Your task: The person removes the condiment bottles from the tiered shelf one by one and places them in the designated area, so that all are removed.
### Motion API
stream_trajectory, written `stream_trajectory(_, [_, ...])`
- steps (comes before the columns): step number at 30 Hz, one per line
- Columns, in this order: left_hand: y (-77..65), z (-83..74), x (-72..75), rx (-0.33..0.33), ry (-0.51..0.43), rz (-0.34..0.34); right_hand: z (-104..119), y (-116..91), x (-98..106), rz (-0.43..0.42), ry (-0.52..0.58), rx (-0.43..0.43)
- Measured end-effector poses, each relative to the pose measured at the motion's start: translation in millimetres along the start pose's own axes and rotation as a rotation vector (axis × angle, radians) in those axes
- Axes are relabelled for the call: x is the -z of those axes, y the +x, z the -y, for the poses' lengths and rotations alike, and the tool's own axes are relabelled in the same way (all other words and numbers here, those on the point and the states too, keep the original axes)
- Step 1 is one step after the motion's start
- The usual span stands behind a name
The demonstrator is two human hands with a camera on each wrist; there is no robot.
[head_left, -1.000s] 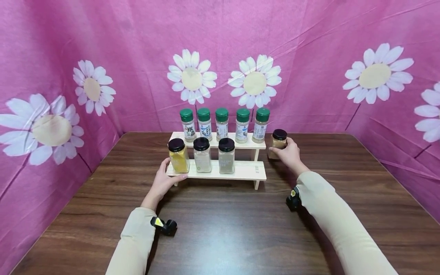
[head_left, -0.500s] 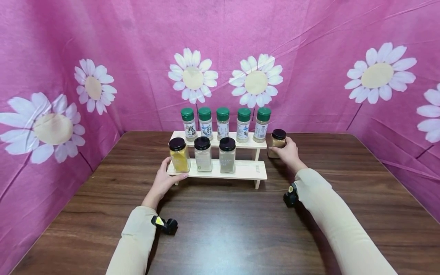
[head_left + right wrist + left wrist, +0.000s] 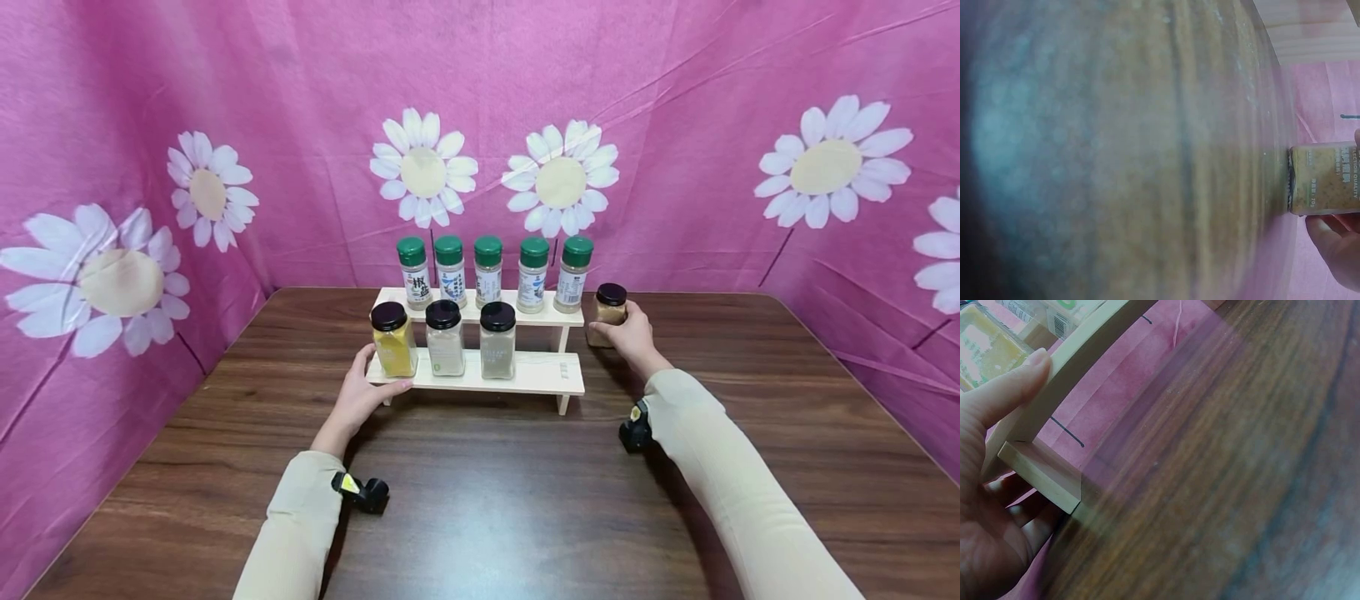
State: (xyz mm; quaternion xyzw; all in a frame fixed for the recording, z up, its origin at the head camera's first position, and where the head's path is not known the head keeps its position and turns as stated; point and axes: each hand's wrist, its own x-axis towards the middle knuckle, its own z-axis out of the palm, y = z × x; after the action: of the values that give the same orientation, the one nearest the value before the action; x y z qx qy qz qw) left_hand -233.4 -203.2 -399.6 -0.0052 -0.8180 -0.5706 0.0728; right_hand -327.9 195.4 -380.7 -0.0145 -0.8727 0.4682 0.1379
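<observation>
A black-lidded jar point(image 3: 610, 313) of brown seasoning stands upright just beside a two-tier pale wooden rack point(image 3: 542, 372).

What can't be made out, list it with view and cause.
Head: fine print on green-capped bottles, too small.
Left wrist: lid of yellow jar, cut off by edge.
Left wrist: some fingertips of left hand, behind rack leg.
Right wrist: lid of brown jar, cut off by edge.
</observation>
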Motion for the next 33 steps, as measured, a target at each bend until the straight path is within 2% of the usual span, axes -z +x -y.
stream_trajectory(8, [0.0, -0.3, 0.0, 0.008, 0.009, 0.006, 0, 0, 3, 0.038, 0.073, 0.009])
stream_trajectory(14, [0.0, 0.0, 0.6, 0.004, 0.004, 0.002, 2, -4, 9, 0.05, 0.182, 0.023])
stream_trajectory(23, [-0.1, 1.8, 0.7, 0.001, 0.005, 0.005, -6, -9, 17, 0.076, 0.272, 0.058])
stream_trajectory(33, [-0.6, 1.7, 0.2, 0.01, 0.003, 0.01, 15, -28, 35, 0.113, 0.205, 0.046])
